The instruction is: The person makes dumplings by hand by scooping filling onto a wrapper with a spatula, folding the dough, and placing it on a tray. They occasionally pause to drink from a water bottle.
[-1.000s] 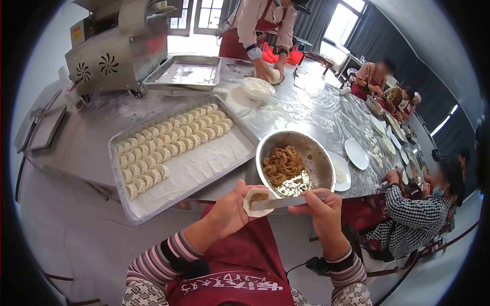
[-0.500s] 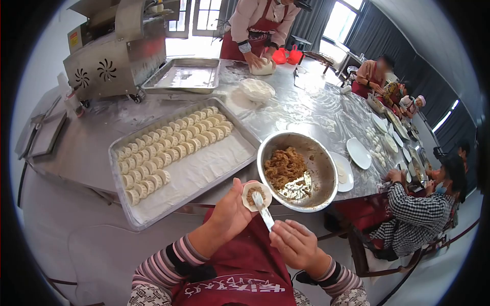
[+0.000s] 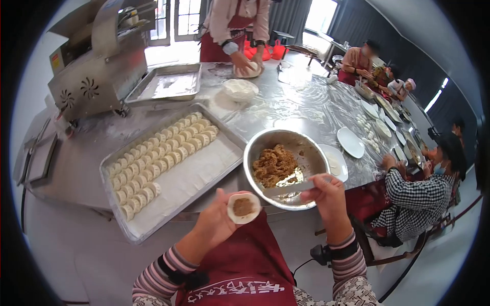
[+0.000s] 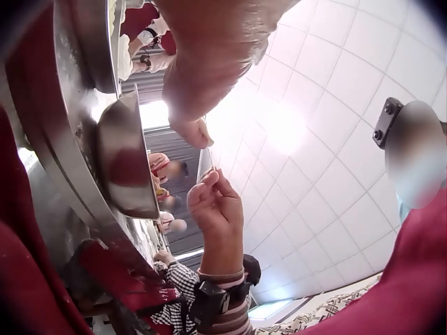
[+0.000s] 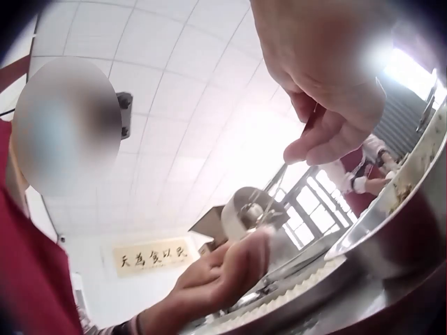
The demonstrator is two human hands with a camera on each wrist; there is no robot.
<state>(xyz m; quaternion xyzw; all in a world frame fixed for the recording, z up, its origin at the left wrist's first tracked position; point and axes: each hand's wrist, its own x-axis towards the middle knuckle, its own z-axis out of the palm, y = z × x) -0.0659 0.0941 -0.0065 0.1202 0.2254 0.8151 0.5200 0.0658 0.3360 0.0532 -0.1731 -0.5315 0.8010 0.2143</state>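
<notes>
In the head view, my left hand cradles a round white dumpling wrapper over its curled fingers. Brown filling is spread across the middle of the wrapper. My right hand pinches a flat spatula, its blade pointing left across the near rim of the steel bowl. Inside that bowl sits a mound of brown filling. The right wrist view shows both the left hand, fingers bent, and the right hand above it gripping the spatula.
Left of the bowl is a paper-lined tray with rows of pleated dumplings. White plates lie to the right. Behind are an empty metal tray, floured dough and a machine. Other people work around the table.
The spatula has lifted off the wrapper and moved right to the bowl's near rim with my right hand. My left hand has shifted slightly left and down with the wrapper.
</notes>
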